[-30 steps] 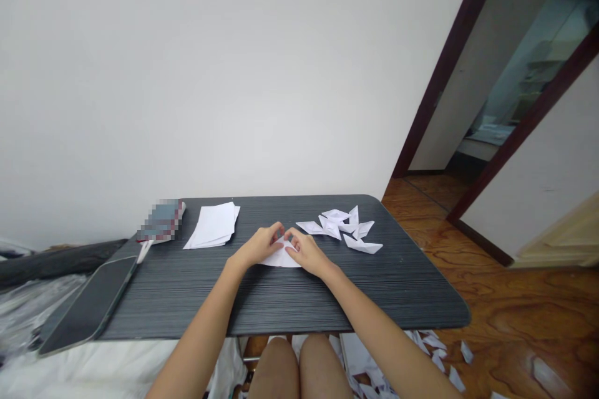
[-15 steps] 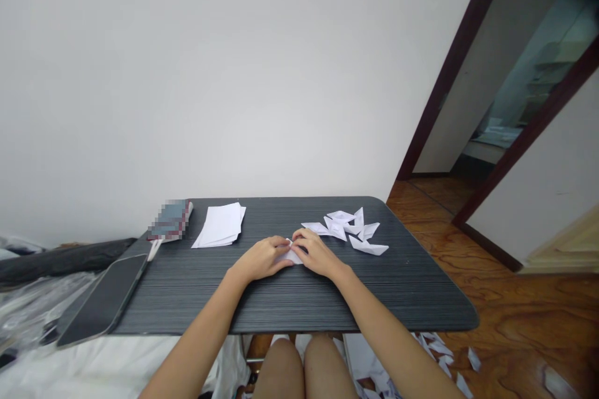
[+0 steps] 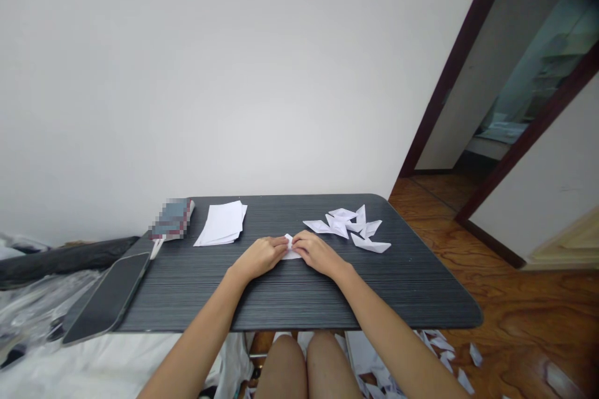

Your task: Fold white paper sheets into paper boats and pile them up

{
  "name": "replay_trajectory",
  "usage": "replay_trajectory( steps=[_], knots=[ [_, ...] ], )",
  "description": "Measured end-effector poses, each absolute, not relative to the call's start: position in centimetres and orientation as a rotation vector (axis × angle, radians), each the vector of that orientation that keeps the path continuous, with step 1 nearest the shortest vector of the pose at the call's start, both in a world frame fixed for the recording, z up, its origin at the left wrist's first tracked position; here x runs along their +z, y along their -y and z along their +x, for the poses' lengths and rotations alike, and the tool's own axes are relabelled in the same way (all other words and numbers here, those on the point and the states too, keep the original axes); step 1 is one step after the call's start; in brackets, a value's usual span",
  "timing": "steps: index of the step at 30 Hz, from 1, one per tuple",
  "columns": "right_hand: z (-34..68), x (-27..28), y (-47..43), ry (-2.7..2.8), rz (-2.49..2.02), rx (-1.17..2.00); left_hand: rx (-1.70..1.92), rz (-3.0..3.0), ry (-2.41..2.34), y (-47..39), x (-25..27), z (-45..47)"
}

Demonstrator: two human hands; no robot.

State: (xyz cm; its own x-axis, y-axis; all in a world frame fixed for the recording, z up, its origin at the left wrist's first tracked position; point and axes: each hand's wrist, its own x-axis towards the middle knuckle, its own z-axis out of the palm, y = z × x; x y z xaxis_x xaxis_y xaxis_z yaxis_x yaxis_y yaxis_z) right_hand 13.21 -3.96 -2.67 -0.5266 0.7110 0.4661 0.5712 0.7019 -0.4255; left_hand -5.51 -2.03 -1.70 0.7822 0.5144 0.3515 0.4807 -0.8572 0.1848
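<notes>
A small piece of folded white paper [image 3: 291, 255] lies near the middle of the dark table [image 3: 299, 305], between my two hands. My left hand [image 3: 266, 255] pinches its left side, fingers closed and bent inward. On the other side my right hand [image 3: 314, 252] presses the paper with its fingertips. Both hands rest low over the tabletop, and they cover much of the paper. To the right of my right hand lie several folded paper boats [image 3: 337, 225], loosely grouped. One boat [image 3: 370, 244] sits nearest to me in that group.
A stack of white paper sheets [image 3: 221, 223] lies at the back left. Farther left are a blurred-out packet [image 3: 171, 219] and a dark flat tablet-like slab [image 3: 110, 293] at the table's edge. White paper pieces [image 3: 440, 344] litter the wooden floor at right.
My fingers have shifted on the folded paper, and its pointed top now shows between them. My left thumb has drawn in. The view has moved slightly; the boats and sheets lie as before.
</notes>
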Motion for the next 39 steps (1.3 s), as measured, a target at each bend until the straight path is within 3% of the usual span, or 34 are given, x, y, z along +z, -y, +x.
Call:
replay_trajectory(
  steps=[11, 20, 26, 39],
  knots=[
    [13.6, -3.8, 2.5, 2.039, -1.222, 0.448, 0.689, 2.515, -1.216, 0.3, -2.5, -5.9],
    [12.1, -3.1, 4.2, 2.272, -1.251, 0.005, 0.569, 2.782, -1.494, 2.3, -2.2, -4.4],
    [11.7, -2.9, 6.2, 2.432, -1.254, -0.105, 0.395, 2.932, -1.193, 3.2, -2.1, -4.1],
    [9.2, -2.0, 8.3, 2.363, -1.557, -0.315, 0.343, 2.993, -1.403, 6.2, -1.7, -4.1]
  ],
)
